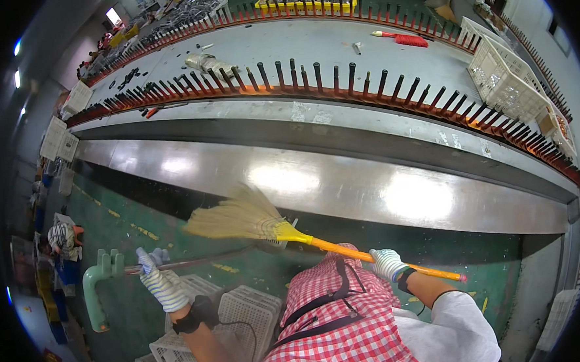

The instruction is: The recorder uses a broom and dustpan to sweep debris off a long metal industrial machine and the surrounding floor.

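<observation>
A broom (294,234) with pale fan-shaped bristles, a yellow collar and an orange handle lies across the middle of the head view. Its bristles point left, towards the foot of the metal bench. My right hand (387,264), in a striped knit glove, is closed round the handle near its end. My left hand (160,281), gloved the same way, grips the thin rod of what looks like a long-handled dustpan. A green hooked handle (103,282) with clips forms the rod's left end. The rod's other end runs towards the bristles, where its pan is mostly hidden.
A long bench with a shiny metal front (343,185) curves ahead, edged with rows of upright black-tipped rods (337,79). Several white plastic crates (248,314) stand by my left arm. Another crate (504,75) sits at the right. Left of them, a person (63,237) bends over.
</observation>
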Motion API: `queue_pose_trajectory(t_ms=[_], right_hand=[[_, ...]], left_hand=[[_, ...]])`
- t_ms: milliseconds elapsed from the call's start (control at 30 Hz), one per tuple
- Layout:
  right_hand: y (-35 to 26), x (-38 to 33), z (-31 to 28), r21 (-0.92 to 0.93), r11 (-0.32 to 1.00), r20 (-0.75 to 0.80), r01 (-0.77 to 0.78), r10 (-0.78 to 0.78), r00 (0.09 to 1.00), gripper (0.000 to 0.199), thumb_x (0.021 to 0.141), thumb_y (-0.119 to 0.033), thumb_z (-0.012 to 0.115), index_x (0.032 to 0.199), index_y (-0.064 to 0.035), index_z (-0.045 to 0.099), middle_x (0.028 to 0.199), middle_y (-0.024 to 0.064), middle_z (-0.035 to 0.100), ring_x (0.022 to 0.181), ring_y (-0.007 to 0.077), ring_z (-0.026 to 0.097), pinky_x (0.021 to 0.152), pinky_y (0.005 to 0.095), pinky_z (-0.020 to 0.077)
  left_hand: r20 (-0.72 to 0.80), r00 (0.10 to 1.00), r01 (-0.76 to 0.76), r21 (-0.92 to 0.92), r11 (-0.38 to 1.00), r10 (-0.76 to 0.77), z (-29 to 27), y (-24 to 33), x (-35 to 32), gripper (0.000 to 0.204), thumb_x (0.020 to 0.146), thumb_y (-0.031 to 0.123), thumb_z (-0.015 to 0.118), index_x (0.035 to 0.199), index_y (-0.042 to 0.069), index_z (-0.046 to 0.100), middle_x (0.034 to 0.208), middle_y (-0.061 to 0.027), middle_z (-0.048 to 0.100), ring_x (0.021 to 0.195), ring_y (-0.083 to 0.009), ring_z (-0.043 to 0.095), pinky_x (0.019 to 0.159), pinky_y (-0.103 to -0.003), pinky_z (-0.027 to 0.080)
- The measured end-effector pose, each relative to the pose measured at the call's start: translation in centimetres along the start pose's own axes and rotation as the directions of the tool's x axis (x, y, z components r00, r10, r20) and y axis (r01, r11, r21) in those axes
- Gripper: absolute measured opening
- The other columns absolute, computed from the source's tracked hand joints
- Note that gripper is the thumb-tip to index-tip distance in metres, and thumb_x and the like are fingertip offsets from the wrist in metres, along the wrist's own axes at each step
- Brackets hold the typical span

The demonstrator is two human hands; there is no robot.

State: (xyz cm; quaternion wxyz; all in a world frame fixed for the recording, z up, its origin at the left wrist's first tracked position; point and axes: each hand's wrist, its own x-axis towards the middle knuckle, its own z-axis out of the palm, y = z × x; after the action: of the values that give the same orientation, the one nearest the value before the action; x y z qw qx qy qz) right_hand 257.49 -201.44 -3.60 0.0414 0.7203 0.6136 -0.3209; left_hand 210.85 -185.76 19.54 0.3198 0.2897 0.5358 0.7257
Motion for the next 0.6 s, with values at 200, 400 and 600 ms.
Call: queue_pose_trajectory(t_ms=[200, 400, 600], right_hand=[[3.0, 2.5, -3.1, -0.108, 0.994, -0.215, 0.011, -0.034, 0.976, 0.03, 0.078, -0.03, 0.062, 0.1, -0.0105, 0.057, 0.083, 0.0131, 0.066, 0.078, 0.0303, 0.065, 0.07, 0.041, 0.0513], [3.0, 5.6, -0.9, -0.028, 0.999, -0.278, 0.037, -0.043, 0.959, 0.027, 0.079, -0.029, 0.062, 0.096, -0.0083, 0.058, 0.082, 0.0156, 0.065, 0.08, 0.0329, 0.063, 0.072, 0.0425, 0.0499], [4.2, -1.6, -0.2, -0.077, 0.99, -0.028, 0.122, -0.124, 0.992, 0.025, 0.079, -0.028, 0.06, 0.096, -0.009, 0.059, 0.085, 0.0158, 0.066, 0.08, 0.0325, 0.064, 0.071, 0.0429, 0.0507]], left_hand=[[-0.096, 0.995, -0.036, -0.018, 0.999, 0.034, 1.5, 1.5, -4.0, 0.049, 0.082, 0.041, 0.066, 0.094, -0.004, 0.053, 0.091, -0.0134, 0.053, 0.084, -0.0204, 0.052, 0.084, -0.036, 0.046], [-0.051, 0.997, -0.058, 0.017, 0.998, 0.058, 2.1, 1.4, -6.7, 0.042, 0.083, 0.04, 0.065, 0.087, 0.0, 0.054, 0.083, -0.0094, 0.053, 0.079, -0.0181, 0.052, 0.08, -0.034, 0.047], [-0.078, 0.996, -0.045, -0.006, 0.999, 0.044, 2.3, 1.9, -10.2, 0.037, 0.084, 0.038, 0.065, 0.084, 0.003, 0.052, 0.079, -0.0071, 0.052, 0.075, -0.0169, 0.052, 0.078, -0.033, 0.047]])
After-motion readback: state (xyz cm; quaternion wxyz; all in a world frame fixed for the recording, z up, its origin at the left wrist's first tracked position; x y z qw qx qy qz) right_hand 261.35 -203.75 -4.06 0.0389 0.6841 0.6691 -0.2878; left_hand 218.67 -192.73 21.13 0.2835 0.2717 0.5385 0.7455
